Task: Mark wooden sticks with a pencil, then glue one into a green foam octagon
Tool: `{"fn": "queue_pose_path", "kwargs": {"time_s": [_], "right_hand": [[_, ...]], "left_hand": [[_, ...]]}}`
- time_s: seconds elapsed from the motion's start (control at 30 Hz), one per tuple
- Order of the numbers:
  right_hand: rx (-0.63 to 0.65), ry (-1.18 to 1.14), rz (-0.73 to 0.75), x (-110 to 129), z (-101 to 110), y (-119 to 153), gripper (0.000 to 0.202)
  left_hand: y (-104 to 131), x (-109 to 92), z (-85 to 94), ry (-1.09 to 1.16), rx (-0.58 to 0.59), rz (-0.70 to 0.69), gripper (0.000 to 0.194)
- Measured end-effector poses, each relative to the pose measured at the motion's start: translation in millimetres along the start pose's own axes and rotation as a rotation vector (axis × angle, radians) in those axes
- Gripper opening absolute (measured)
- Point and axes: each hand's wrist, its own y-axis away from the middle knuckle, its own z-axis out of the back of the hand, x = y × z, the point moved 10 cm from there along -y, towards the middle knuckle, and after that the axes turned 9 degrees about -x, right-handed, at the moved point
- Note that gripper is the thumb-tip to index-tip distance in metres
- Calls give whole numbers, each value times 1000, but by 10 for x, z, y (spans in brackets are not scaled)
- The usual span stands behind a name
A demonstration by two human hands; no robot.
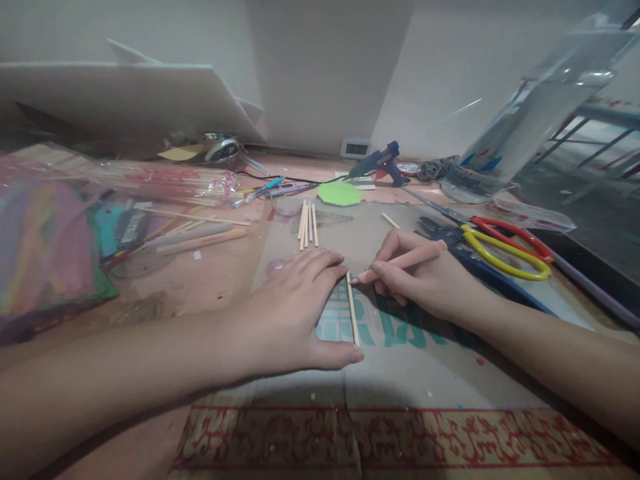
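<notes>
Some cardboard fronts a wall, left hand holding a stick, right hand apparently a pen.

Plastic bag cut off, display unreadable

Bare hands, sleeveless forearms

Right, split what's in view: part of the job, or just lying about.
Part of the job:
stick, steadied by the left hand
pen, in the right hand
loose sticks, probably

Lying about, seemingly:
scissors
bottle
glue gun
green octagon
</notes>
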Motion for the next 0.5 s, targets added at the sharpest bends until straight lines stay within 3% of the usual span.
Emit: {"fn": "queue_pose_path", "kwargs": {"time_s": [0.37, 0.5], "right_hand": [[143, -77, 159, 161, -86, 104, 29], [132, -73, 194, 220, -63, 103, 27]], "left_hand": [[38, 9, -1, -6, 38, 30, 94], [20, 9, 3, -10, 32, 29, 95]]}}
